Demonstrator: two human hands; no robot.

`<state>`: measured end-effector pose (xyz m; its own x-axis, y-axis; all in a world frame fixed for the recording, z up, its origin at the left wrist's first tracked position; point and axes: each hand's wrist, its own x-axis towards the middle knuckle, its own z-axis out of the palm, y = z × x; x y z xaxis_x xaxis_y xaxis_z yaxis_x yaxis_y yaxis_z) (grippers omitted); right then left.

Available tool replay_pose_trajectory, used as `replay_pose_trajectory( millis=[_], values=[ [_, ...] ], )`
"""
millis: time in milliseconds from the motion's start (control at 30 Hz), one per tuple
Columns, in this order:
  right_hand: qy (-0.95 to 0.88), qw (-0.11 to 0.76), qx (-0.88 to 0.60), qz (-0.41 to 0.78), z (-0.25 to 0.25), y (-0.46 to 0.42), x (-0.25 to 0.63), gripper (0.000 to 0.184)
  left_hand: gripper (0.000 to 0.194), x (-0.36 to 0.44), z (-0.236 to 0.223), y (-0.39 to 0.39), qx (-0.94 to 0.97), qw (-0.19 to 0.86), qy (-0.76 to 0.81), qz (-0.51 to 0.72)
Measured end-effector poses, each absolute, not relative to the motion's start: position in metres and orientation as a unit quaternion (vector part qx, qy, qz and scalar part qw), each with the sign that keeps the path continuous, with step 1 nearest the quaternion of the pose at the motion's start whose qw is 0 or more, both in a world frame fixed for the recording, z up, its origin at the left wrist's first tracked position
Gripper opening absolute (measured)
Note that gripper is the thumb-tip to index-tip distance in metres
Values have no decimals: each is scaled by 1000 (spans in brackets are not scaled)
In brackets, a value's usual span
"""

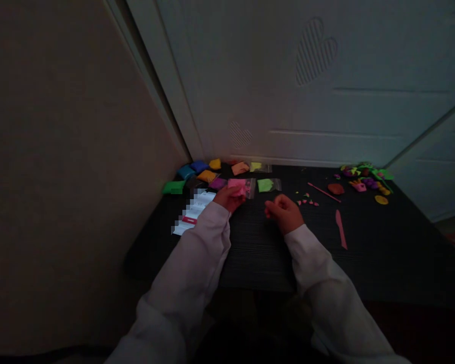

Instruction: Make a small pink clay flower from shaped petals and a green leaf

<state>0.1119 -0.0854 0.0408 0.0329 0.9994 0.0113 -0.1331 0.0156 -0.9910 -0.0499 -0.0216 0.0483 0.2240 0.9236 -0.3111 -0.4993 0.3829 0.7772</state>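
Note:
My left hand (229,199) is closed on a small clear bag of pink modelling clay (244,187), its thumb over the front. To the right, apart from it, my right hand (286,212) has its fingers curled into a pinch above the dark table; whatever may be between the fingertips is too small and dim to make out. A bag of light green clay (265,185) lies just behind the gap between my hands. Tiny pink and green clay pieces (305,201) are scattered by the right hand's knuckles.
Several clay bags, including a green one (169,187), line the back left by a lit screen (193,215). Right of my hands lie a thin pink stick (324,192), a reddish-brown clay lump (335,189), a pink plastic knife (340,230) and coloured clay shapes (369,183). A white panel (250,76) rises behind.

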Motion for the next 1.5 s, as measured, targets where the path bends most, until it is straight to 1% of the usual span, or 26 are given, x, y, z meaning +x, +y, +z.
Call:
replay_pose_trajectory(
  millis=[67,167,267,333,433,533,733,867,933,1033,1133,1500],
  values=[
    [-452,543,-456,540,40,-85,111,29,11,-50,48,-22,284,727,389,489],
    [-443,543,-442,560,39,-83,109,32,22,-50,47,-23,310,720,386,486],
    [-424,558,-445,557,38,-81,108,24,29,-48,46,-24,335,716,390,473],
    [-413,568,-458,546,38,-80,109,22,34,-46,45,-26,354,716,392,457],
    [-409,575,-488,514,39,-80,111,31,40,-41,43,-30,384,717,393,429],
    [-423,566,-519,482,40,-81,113,41,41,-37,40,-33,418,714,391,403],
    [-443,551,-548,446,37,-78,118,33,43,-37,33,-34,464,705,385,373],
    [-439,555,-558,433,36,-77,117,30,53,-37,34,-37,473,708,376,366],
    [-436,558,-559,431,38,-77,116,28,53,-37,34,-37,476,706,373,368],
    [-434,562,-557,432,40,-79,115,24,44,-36,31,-34,481,697,376,377],
    [-433,564,-553,434,43,-80,115,23,41,-37,27,-31,488,688,377,382],
    [-437,573,-538,437,41,-81,115,18,41,-34,26,-32,499,684,373,378]
  ],
)
